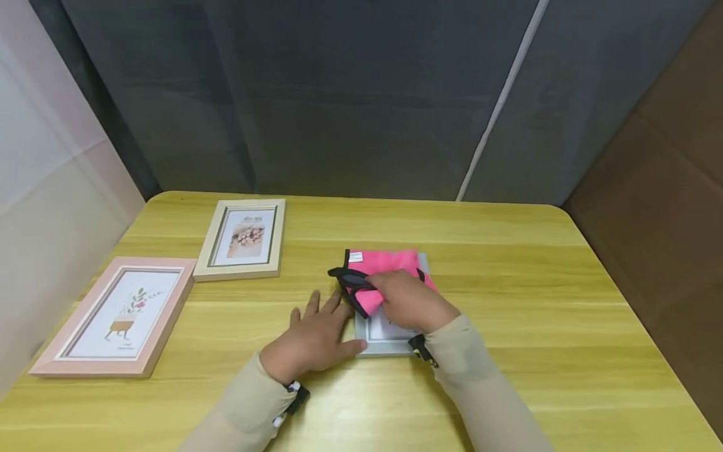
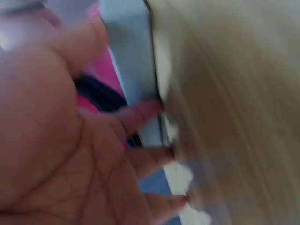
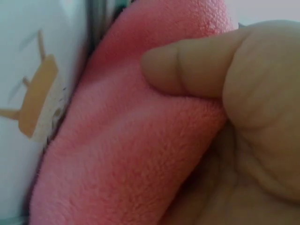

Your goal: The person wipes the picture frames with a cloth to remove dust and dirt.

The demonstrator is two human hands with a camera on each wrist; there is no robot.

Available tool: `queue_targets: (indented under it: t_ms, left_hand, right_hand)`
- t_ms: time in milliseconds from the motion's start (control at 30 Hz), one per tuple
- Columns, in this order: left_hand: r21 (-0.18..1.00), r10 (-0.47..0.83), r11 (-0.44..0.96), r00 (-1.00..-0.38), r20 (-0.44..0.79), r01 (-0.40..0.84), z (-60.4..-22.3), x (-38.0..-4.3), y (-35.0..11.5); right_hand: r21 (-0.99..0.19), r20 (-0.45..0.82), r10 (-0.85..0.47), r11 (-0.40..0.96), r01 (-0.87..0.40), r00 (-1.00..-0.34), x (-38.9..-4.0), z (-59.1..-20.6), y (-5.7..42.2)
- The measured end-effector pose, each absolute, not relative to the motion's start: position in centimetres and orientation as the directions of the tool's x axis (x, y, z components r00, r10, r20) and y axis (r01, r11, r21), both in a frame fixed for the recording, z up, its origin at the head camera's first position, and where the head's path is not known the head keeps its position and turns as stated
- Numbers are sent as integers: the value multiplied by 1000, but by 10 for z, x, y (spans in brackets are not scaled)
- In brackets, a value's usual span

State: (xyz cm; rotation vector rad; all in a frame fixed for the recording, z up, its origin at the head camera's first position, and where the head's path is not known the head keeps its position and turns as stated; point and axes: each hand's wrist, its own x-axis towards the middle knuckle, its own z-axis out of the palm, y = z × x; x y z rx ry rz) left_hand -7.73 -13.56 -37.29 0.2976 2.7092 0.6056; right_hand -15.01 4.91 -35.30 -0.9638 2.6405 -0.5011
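Note:
A grey-blue picture frame (image 1: 386,350) lies flat on the table in the head view, largely hidden under a pink cleaning cloth (image 1: 390,259) with black edging and a white label. My right hand (image 1: 411,302) grips the bunched cloth over the frame's picture; in the right wrist view its thumb lies along the fluffy cloth (image 3: 122,140). My left hand (image 1: 313,342) is at the frame's left side with fingers spread and thumb at the near left corner. The left wrist view shows those fingers extended beside the frame's edge (image 2: 129,47).
To the left, a pink picture frame (image 1: 166,320) with a plant print lies on the wooden table (image 1: 508,276). Behind it is a cream frame (image 1: 237,274) with a flower print. A dark curtain (image 1: 339,100) hangs behind the table's far edge.

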Motion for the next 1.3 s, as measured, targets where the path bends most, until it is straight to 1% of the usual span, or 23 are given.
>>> queue_targets:
  t_ms: [100, 200, 300, 367, 467, 567, 667, 767, 833, 900, 1000, 1133, 1200, 1267, 1300]
  left_hand:
    - [399, 244, 911, -919, -308, 109, -375, -78, -138]
    - [394, 226, 914, -923, -310, 91, -377, -78, -140]
    - [400, 204, 914, -929, -309, 68, -378, -76, -139]
    - [393, 189, 918, -930, -314, 53, -378, -75, -139]
    - [373, 189, 926, -926, -327, 57, -377, -73, -140]
    - [366, 220, 926, -918, -331, 90, -376, -72, -140]
    - [373, 239, 922, -908, -344, 102, -375, -72, -140]
    - [379, 237, 921, -902, -361, 90, -376, -73, -140]
    - [376, 236, 922, -901, -363, 90, -377, -74, -140]
    - [372, 235, 923, -903, -359, 92, -379, -75, -140]
    - [371, 236, 923, -907, -350, 97, -379, -75, -139]
    - [357, 234, 928, -911, -341, 105, -379, -73, -139]
    - [345, 228, 933, -911, -344, 103, -379, -72, -138]
    - [341, 220, 935, -910, -351, 95, -379, -72, -138]
    - [340, 218, 936, -910, -354, 92, -379, -72, -138]
  right_hand:
    - [-455, -128, -722, 652, -607, -680, -141, -351, 55]
    - [-485, -122, -782, 585, -650, -612, -125, -346, 64]
    - [-465, -123, -813, 554, -690, -570, -106, -342, 71]
    - [-431, -119, -816, 556, -711, -566, -96, -341, 72]
    - [-373, -121, -792, 595, -712, -599, -88, -343, 69]
    - [-320, -142, -742, 661, -679, -655, -93, -347, 62]
    - [-264, -170, -677, 732, -629, -716, -111, -351, 51]
    - [-238, -197, -614, 786, -571, -764, -136, -354, 42]
    - [-251, -220, -582, 809, -532, -783, -149, -354, 39]
    - [-275, -235, -576, 812, -515, -783, -154, -353, 38]
    - [-335, -233, -619, 775, -536, -750, -149, -350, 43]
    - [-399, -212, -734, 667, -629, -645, -125, -344, 56]
    - [-406, -200, -777, 620, -671, -597, -113, -341, 61]
    - [-386, -188, -793, 603, -699, -580, -104, -340, 63]
    - [-374, -182, -792, 604, -704, -583, -101, -340, 63]
